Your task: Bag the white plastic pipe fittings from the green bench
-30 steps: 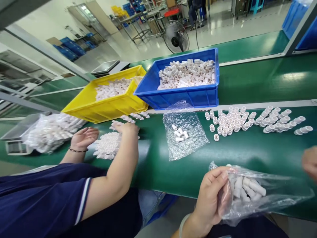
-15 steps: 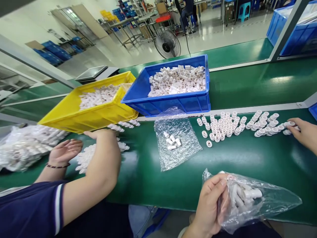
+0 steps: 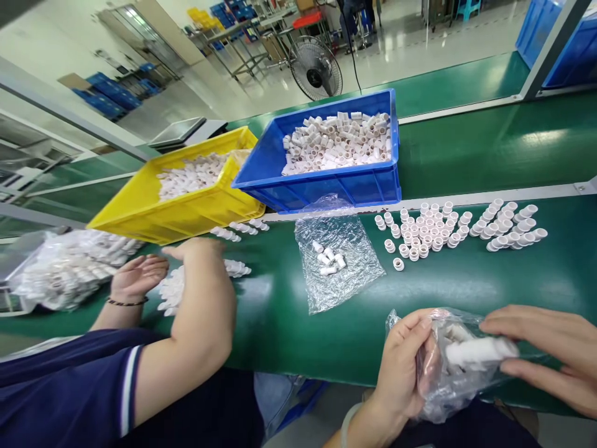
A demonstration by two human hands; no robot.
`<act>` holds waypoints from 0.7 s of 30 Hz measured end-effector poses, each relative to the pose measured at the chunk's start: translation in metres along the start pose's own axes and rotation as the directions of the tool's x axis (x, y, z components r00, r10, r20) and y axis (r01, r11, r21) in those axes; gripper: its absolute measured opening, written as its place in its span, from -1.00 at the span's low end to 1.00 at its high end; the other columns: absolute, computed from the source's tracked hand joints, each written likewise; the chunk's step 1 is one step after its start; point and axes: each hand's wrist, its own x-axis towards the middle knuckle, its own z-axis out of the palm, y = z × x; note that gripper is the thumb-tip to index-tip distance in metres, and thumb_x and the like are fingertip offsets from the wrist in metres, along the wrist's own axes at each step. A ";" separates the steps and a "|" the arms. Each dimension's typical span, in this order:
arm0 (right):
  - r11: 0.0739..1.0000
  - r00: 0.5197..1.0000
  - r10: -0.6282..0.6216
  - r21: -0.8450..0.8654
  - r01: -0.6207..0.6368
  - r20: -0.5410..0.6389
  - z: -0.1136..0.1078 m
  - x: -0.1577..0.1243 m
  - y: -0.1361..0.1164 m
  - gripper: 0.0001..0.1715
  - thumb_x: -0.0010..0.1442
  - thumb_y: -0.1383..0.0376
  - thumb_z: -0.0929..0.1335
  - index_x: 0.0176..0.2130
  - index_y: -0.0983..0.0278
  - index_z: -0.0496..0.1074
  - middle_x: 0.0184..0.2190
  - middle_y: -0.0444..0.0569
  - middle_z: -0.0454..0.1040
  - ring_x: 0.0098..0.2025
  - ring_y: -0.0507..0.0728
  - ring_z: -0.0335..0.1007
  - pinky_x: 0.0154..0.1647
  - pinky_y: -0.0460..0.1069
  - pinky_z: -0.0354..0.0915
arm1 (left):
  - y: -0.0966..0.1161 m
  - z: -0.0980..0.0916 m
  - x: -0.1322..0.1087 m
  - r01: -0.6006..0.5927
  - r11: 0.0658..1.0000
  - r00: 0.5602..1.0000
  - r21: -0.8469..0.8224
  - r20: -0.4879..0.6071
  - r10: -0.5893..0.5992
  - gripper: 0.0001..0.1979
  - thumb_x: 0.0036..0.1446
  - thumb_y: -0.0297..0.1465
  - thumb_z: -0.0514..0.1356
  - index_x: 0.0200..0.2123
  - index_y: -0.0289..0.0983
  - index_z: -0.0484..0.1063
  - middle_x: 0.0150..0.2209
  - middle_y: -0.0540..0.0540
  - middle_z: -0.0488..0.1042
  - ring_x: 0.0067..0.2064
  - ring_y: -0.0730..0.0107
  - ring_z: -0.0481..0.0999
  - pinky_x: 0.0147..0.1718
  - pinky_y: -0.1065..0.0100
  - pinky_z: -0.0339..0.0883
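Bagging, 1 lot: my left hand is clutching the plastic bag at the near right edge of the green belt, fingers curled. My right hand is pinching a stack of white fittings against it. Next move, I judge, calls for a wide bag mouth.

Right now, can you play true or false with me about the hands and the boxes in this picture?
1. The left hand holds a clear plastic bag. True.
2. The blue bin is empty. False: it holds many small white pieces.
3. The yellow bin sits left of the blue bin. True.
4. The right hand lies flat on the belt. False: it pinches a stack of white parts at the bag.
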 end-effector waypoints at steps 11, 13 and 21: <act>0.656 0.724 0.606 -0.308 -0.689 -0.330 -0.021 0.009 0.165 -0.36 0.18 -0.25 0.13 0.05 -0.02 0.36 0.07 -0.08 0.31 -0.17 0.27 0.40 -0.29 0.17 0.31 | 0.004 -0.003 -0.003 0.014 0.999 0.999 -0.030 0.037 -0.013 -0.67 0.09 -0.21 0.32 -0.24 -0.40 0.53 -0.78 0.08 0.15 -0.81 0.66 -0.04 -0.81 0.56 -0.16; 0.642 0.702 0.629 -0.286 -0.711 -0.334 -0.014 0.008 0.169 -0.41 0.18 -0.22 0.18 0.00 0.00 0.40 0.05 -0.11 0.35 -0.23 0.22 0.42 -0.33 0.12 0.30 | 0.004 -0.003 -0.002 0.010 0.999 0.999 -0.030 0.038 -0.009 -0.68 0.11 -0.22 0.31 -0.24 -0.40 0.52 -0.77 0.08 0.15 -0.81 0.66 -0.03 -0.81 0.57 -0.16; 0.682 0.635 0.663 -0.030 -0.731 -0.397 -0.016 -0.016 0.143 -0.52 0.14 -0.18 0.26 -0.09 0.02 0.37 -0.07 -0.15 0.44 -0.17 0.26 0.47 -0.21 0.17 0.37 | 0.004 -0.004 -0.001 0.013 0.999 1.000 -0.032 0.013 -0.013 -0.68 0.09 -0.23 0.32 -0.23 -0.40 0.53 -0.77 0.08 0.15 -0.81 0.66 -0.04 -0.81 0.57 -0.16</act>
